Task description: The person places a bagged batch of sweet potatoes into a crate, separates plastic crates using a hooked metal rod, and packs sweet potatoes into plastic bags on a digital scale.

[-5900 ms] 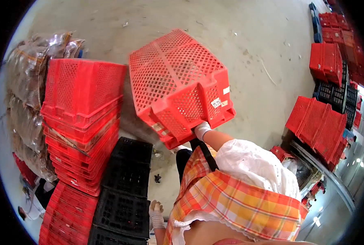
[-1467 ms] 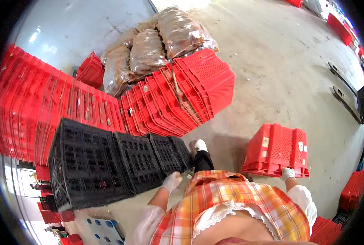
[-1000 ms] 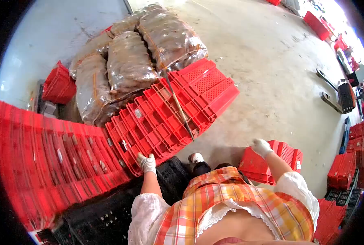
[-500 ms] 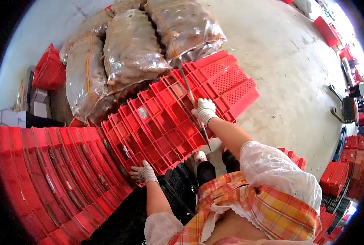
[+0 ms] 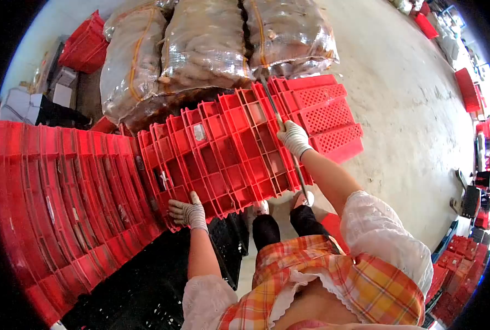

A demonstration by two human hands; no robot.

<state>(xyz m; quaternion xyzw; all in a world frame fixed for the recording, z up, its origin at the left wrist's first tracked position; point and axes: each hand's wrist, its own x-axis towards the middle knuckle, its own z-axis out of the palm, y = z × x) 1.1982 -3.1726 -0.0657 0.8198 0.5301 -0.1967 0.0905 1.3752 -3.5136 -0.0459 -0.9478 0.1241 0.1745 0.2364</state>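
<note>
the person's left hand (image 5: 189,212) is spread, thumb apart from the fingers, laid on the rims at the lower left of the red stack (image 5: 217,157); whether the fingertips hook under a rim cannot be told. the right hand (image 5: 294,138) is closed around the thin rod (image 5: 299,175), which slants across the stack near its far end. the stack itself, crates nested rim to rim, is in front of the person, just beyond the shoes (image 5: 306,198).

the step in hand seems to be getting a grip with 2 hands, 1 towards each end. shifting the stack would call for firm hold at both points, and for the rod to bear on a rim; its contact there is unclear.

a pale label (image 5: 199,132) and a white tag (image 5: 164,179) show on the stack, both too small to read; no brand can be made out.

further out, the red pile (image 5: 63,203) adjoins the stack's left end, and black crates (image 5: 162,275) are nearer the person. behind the stack are 3 large clear-wrapped sacks (image 5: 201,44) with orange bands, also without readable writing.
</note>
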